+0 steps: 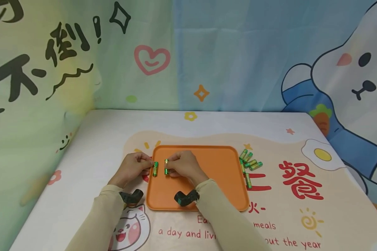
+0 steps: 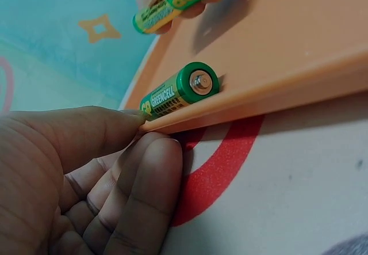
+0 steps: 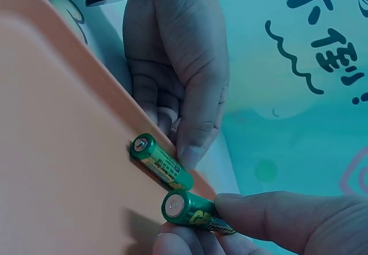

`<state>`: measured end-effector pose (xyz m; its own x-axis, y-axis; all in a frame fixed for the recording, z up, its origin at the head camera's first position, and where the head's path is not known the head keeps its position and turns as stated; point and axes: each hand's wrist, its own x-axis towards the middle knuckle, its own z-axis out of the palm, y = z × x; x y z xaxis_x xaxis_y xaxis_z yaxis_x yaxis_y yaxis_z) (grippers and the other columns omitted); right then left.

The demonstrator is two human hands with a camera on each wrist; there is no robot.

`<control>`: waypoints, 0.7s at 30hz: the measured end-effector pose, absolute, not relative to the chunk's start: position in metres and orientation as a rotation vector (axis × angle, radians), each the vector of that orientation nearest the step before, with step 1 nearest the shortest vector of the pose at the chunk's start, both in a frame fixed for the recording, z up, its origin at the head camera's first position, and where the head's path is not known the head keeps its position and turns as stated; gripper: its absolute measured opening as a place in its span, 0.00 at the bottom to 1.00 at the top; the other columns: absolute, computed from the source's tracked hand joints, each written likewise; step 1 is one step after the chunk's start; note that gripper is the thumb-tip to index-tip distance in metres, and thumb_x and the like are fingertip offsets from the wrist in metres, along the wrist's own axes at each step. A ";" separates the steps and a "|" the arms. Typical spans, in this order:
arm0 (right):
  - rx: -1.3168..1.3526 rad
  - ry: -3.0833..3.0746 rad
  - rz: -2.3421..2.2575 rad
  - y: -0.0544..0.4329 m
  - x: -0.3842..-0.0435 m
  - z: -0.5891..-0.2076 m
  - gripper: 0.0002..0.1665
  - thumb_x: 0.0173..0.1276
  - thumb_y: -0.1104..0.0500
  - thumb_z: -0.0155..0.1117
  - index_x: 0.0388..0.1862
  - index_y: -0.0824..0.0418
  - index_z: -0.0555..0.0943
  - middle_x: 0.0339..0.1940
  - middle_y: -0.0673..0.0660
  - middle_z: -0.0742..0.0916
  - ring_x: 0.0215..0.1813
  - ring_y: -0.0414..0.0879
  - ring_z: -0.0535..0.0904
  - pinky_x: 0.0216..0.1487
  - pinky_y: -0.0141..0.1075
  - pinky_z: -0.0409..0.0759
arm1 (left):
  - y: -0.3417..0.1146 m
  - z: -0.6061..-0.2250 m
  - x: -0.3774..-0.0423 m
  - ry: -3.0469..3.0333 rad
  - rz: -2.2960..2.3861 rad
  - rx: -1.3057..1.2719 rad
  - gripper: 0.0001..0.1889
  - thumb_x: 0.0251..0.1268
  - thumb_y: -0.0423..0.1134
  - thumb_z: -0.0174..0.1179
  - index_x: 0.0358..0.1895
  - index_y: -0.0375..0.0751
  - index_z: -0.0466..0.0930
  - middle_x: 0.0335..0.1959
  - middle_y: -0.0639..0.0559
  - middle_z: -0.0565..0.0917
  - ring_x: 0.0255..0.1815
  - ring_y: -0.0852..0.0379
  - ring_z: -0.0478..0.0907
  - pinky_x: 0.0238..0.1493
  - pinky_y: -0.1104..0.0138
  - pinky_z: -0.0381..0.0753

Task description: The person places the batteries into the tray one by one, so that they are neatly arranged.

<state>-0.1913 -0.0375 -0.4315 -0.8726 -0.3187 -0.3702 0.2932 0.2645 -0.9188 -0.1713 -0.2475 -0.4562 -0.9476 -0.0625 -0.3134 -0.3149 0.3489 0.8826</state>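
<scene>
On the left part of an orange tray (image 1: 207,181), just inside its rim, lies a green and yellow battery (image 1: 155,169), its nub end toward the person. My left hand (image 1: 132,168) pinches the tray's left rim between thumb and fingers, the thumb tip right beside that battery. A second battery (image 3: 192,212) is pinched between the thumb and fingers of my right hand (image 1: 187,166), over the tray a short way right of the first. Its flat end shows in the right wrist view. The left wrist view shows the lying battery (image 2: 184,91) marked GREENCELL.
Several more green batteries (image 1: 250,163) lie in a loose group on the printed tablecloth (image 1: 286,216), close by the tray's right edge. One battery (image 1: 248,181) sits nearer the person, along that edge. A printed curtain (image 1: 226,52) hangs behind the table.
</scene>
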 end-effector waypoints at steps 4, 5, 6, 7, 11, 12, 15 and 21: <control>-0.030 2.061 -1.638 -0.043 -0.194 -0.432 0.09 0.67 0.66 0.72 0.46 0.67 0.88 0.37 0.60 0.89 0.33 0.48 0.89 0.37 0.37 0.89 | -0.247 -0.456 -0.172 2.380 1.659 -0.333 0.11 0.70 0.33 0.66 0.47 0.28 0.81 0.30 0.49 0.84 0.26 0.62 0.81 0.30 0.73 0.85; -0.031 2.065 -1.634 -0.044 -0.194 -0.432 0.09 0.67 0.66 0.72 0.45 0.67 0.88 0.36 0.60 0.89 0.32 0.48 0.89 0.37 0.37 0.89 | -0.247 -0.456 -0.172 2.375 1.664 -0.331 0.11 0.70 0.33 0.66 0.47 0.28 0.81 0.30 0.49 0.84 0.26 0.62 0.81 0.30 0.73 0.85; -0.030 2.068 -1.630 -0.045 -0.194 -0.432 0.08 0.67 0.66 0.72 0.44 0.67 0.88 0.36 0.60 0.89 0.32 0.48 0.89 0.37 0.38 0.90 | -0.247 -0.456 -0.172 2.371 1.668 -0.334 0.11 0.70 0.33 0.66 0.47 0.28 0.81 0.30 0.49 0.84 0.26 0.62 0.81 0.30 0.72 0.85; -0.027 2.073 -1.623 -0.046 -0.194 -0.432 0.07 0.67 0.66 0.72 0.43 0.67 0.88 0.35 0.60 0.89 0.32 0.49 0.89 0.37 0.37 0.89 | -0.247 -0.456 -0.172 2.369 1.668 -0.336 0.11 0.70 0.33 0.66 0.47 0.28 0.81 0.30 0.49 0.84 0.26 0.62 0.81 0.30 0.72 0.85; -0.006 2.103 -1.588 -0.052 -0.195 -0.431 0.06 0.66 0.67 0.74 0.41 0.66 0.88 0.34 0.60 0.89 0.29 0.48 0.88 0.35 0.36 0.89 | -0.248 -0.458 -0.173 2.373 1.652 -0.336 0.10 0.70 0.33 0.66 0.47 0.29 0.82 0.31 0.49 0.84 0.26 0.62 0.81 0.31 0.72 0.85; -0.001 2.110 -1.580 -0.053 -0.195 -0.432 0.06 0.66 0.67 0.74 0.41 0.66 0.88 0.34 0.60 0.89 0.29 0.48 0.88 0.35 0.36 0.89 | -0.248 -0.459 -0.173 2.374 1.650 -0.337 0.09 0.70 0.33 0.66 0.47 0.29 0.82 0.30 0.49 0.84 0.26 0.62 0.81 0.31 0.72 0.85; 0.006 2.130 -1.560 -0.057 -0.196 -0.431 0.06 0.65 0.67 0.74 0.40 0.66 0.88 0.33 0.60 0.89 0.28 0.47 0.87 0.33 0.35 0.88 | -0.249 -0.459 -0.173 2.377 1.647 -0.330 0.09 0.70 0.33 0.65 0.47 0.29 0.82 0.31 0.49 0.84 0.26 0.62 0.81 0.31 0.73 0.85; -0.012 2.217 -1.495 -0.063 -0.195 -0.429 0.02 0.64 0.68 0.73 0.35 0.64 0.88 0.29 0.58 0.89 0.26 0.46 0.87 0.30 0.34 0.87 | -0.250 -0.460 -0.173 2.383 1.651 -0.310 0.09 0.71 0.32 0.65 0.47 0.28 0.82 0.30 0.49 0.84 0.26 0.62 0.81 0.30 0.73 0.85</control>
